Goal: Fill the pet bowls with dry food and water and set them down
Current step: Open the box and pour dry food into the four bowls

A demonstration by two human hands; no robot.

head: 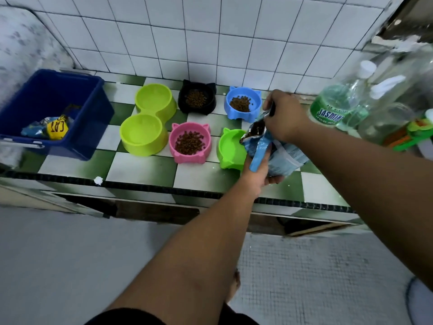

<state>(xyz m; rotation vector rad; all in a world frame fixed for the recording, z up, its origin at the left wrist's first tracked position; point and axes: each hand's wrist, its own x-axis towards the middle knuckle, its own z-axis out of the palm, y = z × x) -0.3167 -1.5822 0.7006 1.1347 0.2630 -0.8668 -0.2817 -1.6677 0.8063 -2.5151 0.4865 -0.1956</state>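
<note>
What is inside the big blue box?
In the blue box, a yellow packet marked CAT and a bluish foil packet lie on the floor. Anything under them is covered.

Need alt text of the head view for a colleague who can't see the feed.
The left hand from below and the right hand at the top hold an open bag of kibble tipped toward the green bowl on a checkered counter. The black bowl, blue bowl and pink bowl hold kibble; the lime double bowl has none.
</note>
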